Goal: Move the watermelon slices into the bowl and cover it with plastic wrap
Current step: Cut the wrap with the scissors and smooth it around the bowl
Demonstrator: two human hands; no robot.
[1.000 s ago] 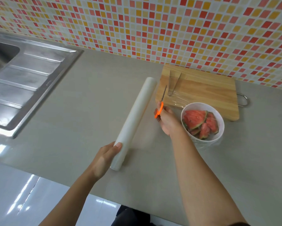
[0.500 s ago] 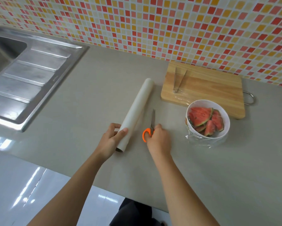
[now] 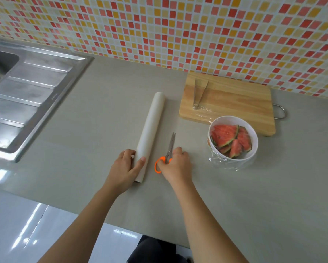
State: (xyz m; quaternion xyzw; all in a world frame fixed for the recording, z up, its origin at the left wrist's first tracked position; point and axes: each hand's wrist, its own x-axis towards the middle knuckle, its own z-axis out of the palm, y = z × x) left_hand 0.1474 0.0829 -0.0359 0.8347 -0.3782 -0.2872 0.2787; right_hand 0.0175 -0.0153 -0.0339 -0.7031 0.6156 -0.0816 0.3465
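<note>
A white bowl (image 3: 252, 156) on the right of the counter holds several watermelon slices (image 3: 228, 138), with clear plastic wrap (image 3: 223, 165) over it and bunched round its base. The white roll of plastic wrap (image 3: 152, 126) lies lengthwise in the middle of the counter. My left hand (image 3: 126, 168) grips the roll's near end. My right hand (image 3: 175, 165) holds the orange handles of the scissors (image 3: 169, 147), which lie flat on the counter just right of the roll, blades pointing away from me.
A wooden cutting board (image 3: 233, 103) with metal tongs (image 3: 198, 93) on it sits behind the bowl against the tiled wall. A steel sink and drainboard (image 3: 26, 95) fill the left side. The counter's front edge runs close to my arms.
My right hand has brought the scissors back from near the cutting board and laid them beside the roll. My left hand has closed round the roll's near end.
</note>
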